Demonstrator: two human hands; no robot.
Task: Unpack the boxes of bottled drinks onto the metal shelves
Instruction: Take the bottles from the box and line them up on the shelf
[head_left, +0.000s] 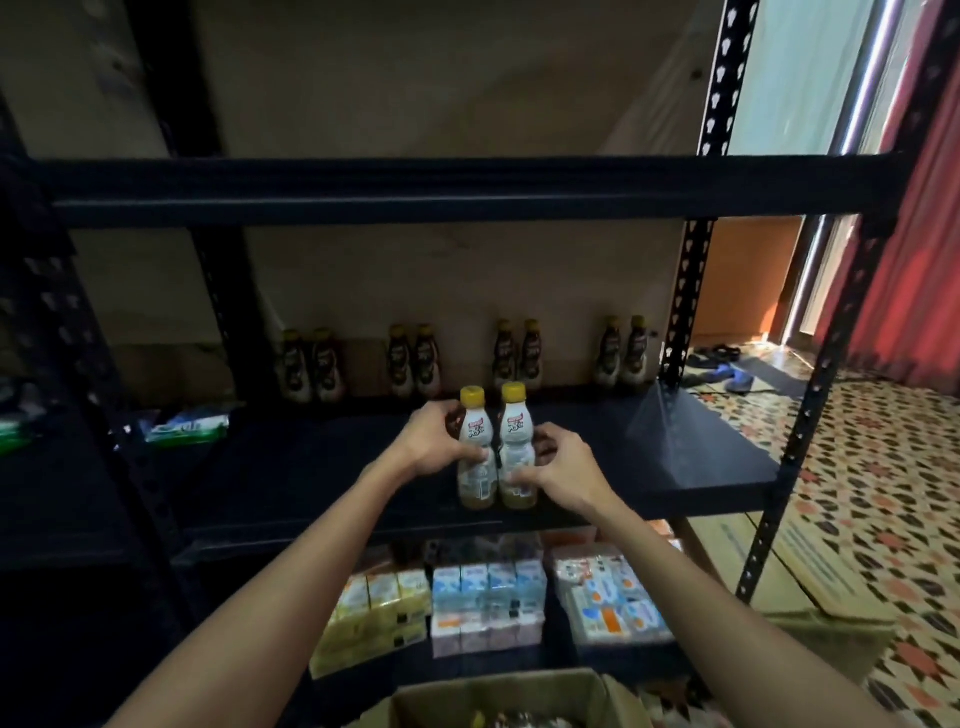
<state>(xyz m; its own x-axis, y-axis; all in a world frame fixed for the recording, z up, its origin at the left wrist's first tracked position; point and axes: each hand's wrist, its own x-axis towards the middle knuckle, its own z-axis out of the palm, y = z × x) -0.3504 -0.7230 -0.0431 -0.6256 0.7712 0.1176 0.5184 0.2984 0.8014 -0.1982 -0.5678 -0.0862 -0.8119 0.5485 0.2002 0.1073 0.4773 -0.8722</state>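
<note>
Two yellow-capped bottles with white labels stand side by side near the front of the dark metal shelf (701, 467). My left hand (431, 441) grips the left bottle (474, 441) and my right hand (558, 467) grips the right bottle (516, 441). Along the back of the same shelf stand several more bottles in pairs (413, 361), upright against the wall. An open cardboard box (498, 696) sits at the bottom edge of the view, below my arms.
The shelf below holds packs of small drink cartons (485, 597). Green packets (187, 426) lie on the neighbouring shelf to the left. A dark shelf beam (467, 189) crosses overhead. Patterned floor tiles, sandals (727, 371) and a red curtain are to the right.
</note>
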